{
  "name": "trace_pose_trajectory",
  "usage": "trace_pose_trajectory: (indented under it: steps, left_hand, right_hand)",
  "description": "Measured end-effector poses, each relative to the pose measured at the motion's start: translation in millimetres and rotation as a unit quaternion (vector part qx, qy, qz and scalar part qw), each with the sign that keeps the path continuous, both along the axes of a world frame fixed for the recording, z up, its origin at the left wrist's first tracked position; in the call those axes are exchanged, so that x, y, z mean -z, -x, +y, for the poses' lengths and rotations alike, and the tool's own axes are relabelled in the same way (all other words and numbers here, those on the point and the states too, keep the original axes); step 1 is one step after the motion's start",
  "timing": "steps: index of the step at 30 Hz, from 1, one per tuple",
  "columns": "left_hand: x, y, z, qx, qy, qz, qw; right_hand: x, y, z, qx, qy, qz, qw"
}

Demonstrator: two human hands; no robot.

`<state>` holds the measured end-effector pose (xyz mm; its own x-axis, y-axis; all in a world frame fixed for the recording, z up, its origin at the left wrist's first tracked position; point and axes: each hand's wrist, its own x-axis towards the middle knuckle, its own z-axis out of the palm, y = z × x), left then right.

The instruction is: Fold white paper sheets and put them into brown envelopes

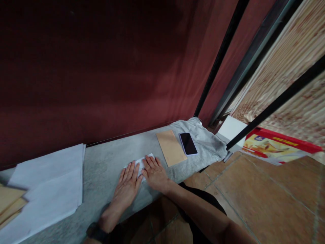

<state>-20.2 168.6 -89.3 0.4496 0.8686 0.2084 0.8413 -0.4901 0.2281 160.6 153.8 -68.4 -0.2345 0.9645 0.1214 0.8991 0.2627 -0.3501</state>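
Both hands lie flat on a small folded white paper on a grey cloth-covered tabletop. My left hand has its fingers stretched out and covers the paper's left part. My right hand lies beside it, fingers spread flat over the paper's right part. Only a strip of the paper shows between and above the fingers. A dark watch or band sits on my left wrist.
A tan envelope and a dark phone lie to the right of my hands. A stack of white sheets and tan envelopes sit at the left. A dark red wall backs the table. A red and yellow box rests on the tiled floor.
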Motion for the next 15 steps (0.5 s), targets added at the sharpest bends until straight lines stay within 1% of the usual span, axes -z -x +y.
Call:
trace_pose_trajectory:
  steps: [2,4,7,9,12,14,15]
  left_hand:
    - [6.0,-1,2,-0.012,-0.01,0.025,1.0]
    - [8.6,2,4,-0.022,-0.012,0.038,0.999]
    - [7.5,8,2,-0.04,-0.006,0.042,0.998]
    - [2.8,12,-3,-0.054,-0.002,0.035,0.998]
    - [-13.2,25,-7,-0.082,0.0,-0.008,0.997]
    - [-31.9,49,-2,-0.121,-0.01,-0.069,0.99]
    - [-43.8,67,2,-0.165,-0.025,-0.103,0.981]
  right_hand:
    - [1.9,1,3,0.014,0.002,-0.006,1.0]
    - [4.1,1,6,0.036,0.005,-0.013,0.999]
    - [6.9,1,9,0.058,0.007,-0.017,0.998]
    - [8.8,2,9,0.059,0.008,-0.015,0.998]
    - [12.8,3,7,0.056,0.002,-0.012,0.998]
    - [17.2,3,6,0.066,-0.009,-0.019,0.998]
    - [19.7,3,6,0.068,-0.015,-0.025,0.997]
